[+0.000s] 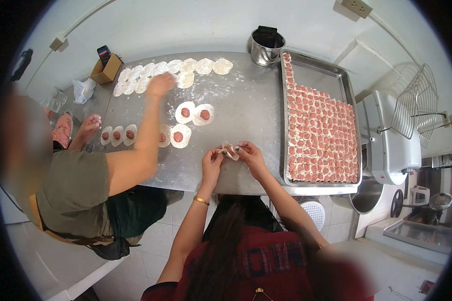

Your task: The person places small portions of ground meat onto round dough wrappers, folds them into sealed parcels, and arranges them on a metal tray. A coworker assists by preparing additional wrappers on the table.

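Between my two hands, above the near edge of the steel table, is a dumpling wrapper [229, 151] gathered up into folds. My left hand [215, 158] pinches its left side, and my right hand [250, 156] pinches its right side. Any filling inside is mostly hidden. Ahead of my hands lie two flat round wrappers [204, 115], each with a ball of pink meat in the middle. Another filled wrapper [180, 136] lies to the left of my left hand. To my right, a large metal tray [314, 63] holds rows of open-topped meat dumplings [321, 135].
A co-worker's hand [161, 84] reaches over rows of plain wrappers [204, 65] at the back left; their other hand [89, 125] is beside a container of meat [63, 130]. A steel bucket [267, 46] stands behind. A white machine with a wire guard [386, 135] is right of the tray.
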The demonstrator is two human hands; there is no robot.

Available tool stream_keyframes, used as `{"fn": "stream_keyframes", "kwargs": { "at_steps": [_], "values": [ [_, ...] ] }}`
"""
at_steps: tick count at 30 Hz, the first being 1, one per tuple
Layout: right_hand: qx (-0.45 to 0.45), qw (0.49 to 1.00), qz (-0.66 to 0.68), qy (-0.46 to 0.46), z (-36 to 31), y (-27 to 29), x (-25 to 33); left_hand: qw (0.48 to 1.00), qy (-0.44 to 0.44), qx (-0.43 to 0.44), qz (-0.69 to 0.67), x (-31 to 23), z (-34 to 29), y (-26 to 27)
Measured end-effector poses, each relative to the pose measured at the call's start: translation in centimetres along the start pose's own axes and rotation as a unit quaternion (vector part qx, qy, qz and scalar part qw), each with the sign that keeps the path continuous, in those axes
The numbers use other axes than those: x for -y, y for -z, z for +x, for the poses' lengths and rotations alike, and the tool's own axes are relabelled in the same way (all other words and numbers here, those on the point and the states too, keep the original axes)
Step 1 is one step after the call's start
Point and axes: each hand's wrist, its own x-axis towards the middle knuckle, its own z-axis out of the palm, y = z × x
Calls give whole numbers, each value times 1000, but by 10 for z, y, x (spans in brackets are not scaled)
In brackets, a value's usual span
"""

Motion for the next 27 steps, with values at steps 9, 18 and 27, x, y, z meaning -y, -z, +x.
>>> {"fn": "stream_keyframes", "kwargs": {
  "at_steps": [9, 18, 27],
  "values": [
    [-4, 978, -204, 53, -11, 17, 8, 991, 16, 22, -134, -24, -25, -20],
    [21, 946, -309, 98, -21, 29, 14, 977, -92, 32, 192, -7, -29, -17],
    [84, 869, -447, 194, -20, 35, 18, 937, -157, 72, 302, -7, -32, -30]
  ]
}}
